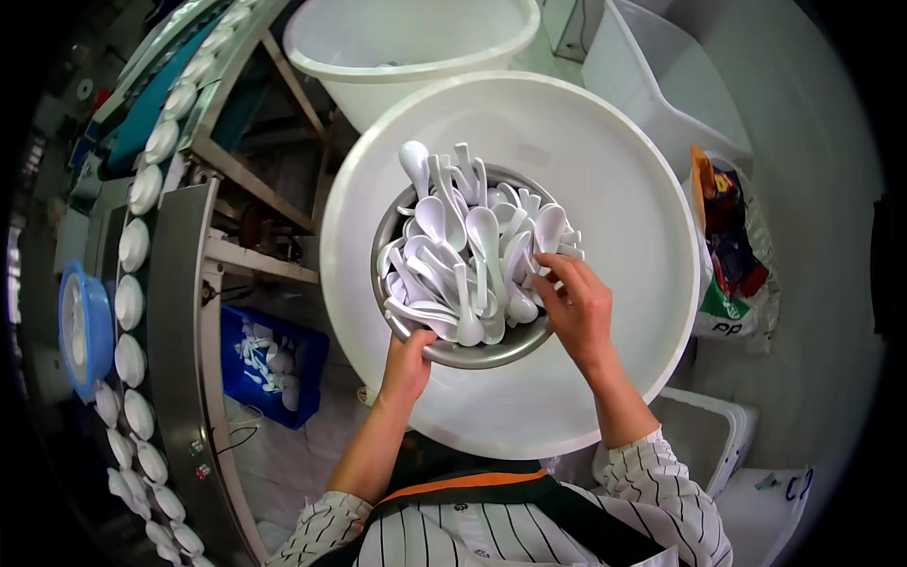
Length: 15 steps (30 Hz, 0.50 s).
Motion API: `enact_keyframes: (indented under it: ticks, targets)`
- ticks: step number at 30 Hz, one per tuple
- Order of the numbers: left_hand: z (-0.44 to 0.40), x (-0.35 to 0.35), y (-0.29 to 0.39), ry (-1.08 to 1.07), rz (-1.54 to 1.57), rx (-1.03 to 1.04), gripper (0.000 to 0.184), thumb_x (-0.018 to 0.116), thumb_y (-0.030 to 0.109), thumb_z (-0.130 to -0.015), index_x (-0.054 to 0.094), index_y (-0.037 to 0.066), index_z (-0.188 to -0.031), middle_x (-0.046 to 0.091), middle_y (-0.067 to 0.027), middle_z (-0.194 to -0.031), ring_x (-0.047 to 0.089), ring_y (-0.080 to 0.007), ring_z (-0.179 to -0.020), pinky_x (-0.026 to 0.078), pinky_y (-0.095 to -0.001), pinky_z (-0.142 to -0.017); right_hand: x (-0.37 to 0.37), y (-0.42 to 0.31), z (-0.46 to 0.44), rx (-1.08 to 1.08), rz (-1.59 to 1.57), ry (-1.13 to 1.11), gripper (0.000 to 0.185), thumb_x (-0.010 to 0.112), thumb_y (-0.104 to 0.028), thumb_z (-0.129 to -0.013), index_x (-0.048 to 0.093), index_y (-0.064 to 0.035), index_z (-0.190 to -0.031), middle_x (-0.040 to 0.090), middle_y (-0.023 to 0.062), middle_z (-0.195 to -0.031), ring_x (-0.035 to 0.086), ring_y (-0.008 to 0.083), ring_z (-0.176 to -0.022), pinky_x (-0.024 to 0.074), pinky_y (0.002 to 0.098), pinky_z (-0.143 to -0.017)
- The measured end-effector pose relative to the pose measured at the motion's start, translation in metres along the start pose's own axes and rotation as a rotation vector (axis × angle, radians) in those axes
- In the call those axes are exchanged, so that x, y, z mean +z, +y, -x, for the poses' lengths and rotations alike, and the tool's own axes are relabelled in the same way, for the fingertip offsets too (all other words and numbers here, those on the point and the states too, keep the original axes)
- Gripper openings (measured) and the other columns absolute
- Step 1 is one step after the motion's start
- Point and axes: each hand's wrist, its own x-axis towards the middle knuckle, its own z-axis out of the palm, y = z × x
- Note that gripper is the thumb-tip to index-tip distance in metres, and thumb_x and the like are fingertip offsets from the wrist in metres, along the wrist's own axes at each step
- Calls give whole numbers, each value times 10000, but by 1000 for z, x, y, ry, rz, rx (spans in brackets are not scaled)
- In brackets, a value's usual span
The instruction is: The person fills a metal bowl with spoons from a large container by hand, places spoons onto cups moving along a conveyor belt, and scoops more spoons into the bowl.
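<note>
A round steel bowl is heaped with white soup spoons, lying at all angles. It is over the wide white round tub; whether it rests on anything is hidden. My left hand grips the bowl's near-left rim, thumb over the edge and fingers out of sight beneath. At the right side of the heap, my right hand has thumb and fingers closed around the lower end of one white spoon, whose rounded end points away from me.
To the left, a conveyor carries a line of white dishes. A blue basin stands beyond it. A blue crate of white pieces sits on the floor. Behind are another white tub and a white bin; a plastic bag is right.
</note>
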Motion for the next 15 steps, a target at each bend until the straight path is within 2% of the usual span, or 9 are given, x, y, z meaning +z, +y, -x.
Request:
enact_keyframes:
  ticks: [3,5,6,8,9,10,12,15]
  targets:
    - [73,14,19,41,-2,154,410,486,-43,-740,493,-21,-1150,545,-65,-1050,535,-176,-984,425,-293,-872,-59,-40,-4,-170,-99,187,179,666,10,-770,654,-46,-939,660,69,-856,614,141,-652,480,238,-516]
    - [109,2,55,15,27,187,348,491,-34,-752,516,-20,-1099,559,-62,-994,551,-165,-923,433,-290,-828,-66,-78,-13,-166,-175,208,165,645,22,-789,656,-43,-941,666,64,-861,610,135,-664,473,232,-521]
    - [128,-14,72,14,48,191,322,495,-30,-758,523,-20,-1078,562,-61,-978,554,-161,-902,436,-289,-809,-64,-107,-18,-174,-186,184,145,632,22,-802,655,-38,-932,670,61,-855,613,133,-672,470,232,-528]
    - [153,-58,112,29,109,183,233,507,-12,-780,534,-20,-1012,563,-54,-932,548,-138,-835,435,-281,-739,-38,-173,-31,-325,-144,69,131,646,17,-784,648,-37,-904,649,67,-797,601,158,-622,471,253,-524]
    - [181,-4,77,46,93,215,214,508,-8,-785,538,-22,-996,563,-53,-925,546,-136,-826,434,-280,-734,-103,-145,-19,-405,-109,41,129,654,14,-774,645,-37,-892,636,68,-767,593,166,-599,471,261,-519]
    - [206,-17,99,73,124,239,196,508,-4,-789,543,-24,-981,562,-52,-917,544,-134,-817,433,-279,-728,-95,-184,-15,-434,-91,-82,129,666,0,-760,643,-43,-879,617,63,-737,583,179,-581,468,275,-514]
    - [194,-102,150,70,188,267,177,509,4,-798,549,-29,-968,565,-55,-909,548,-131,-822,435,-275,-741,0,-250,-21,-501,-3,-297,139,702,-62,-730,646,-65,-857,586,41,-685,578,200,-571,462,307,-501]
    - [220,-118,187,280,231,395,210,515,9,-799,544,-34,-1002,570,-62,-932,555,-139,-857,440,-276,-760,62,-281,-7,-603,26,-375,159,714,-113,-727,651,-80,-869,598,35,-698,600,202,-613,471,312,-509]
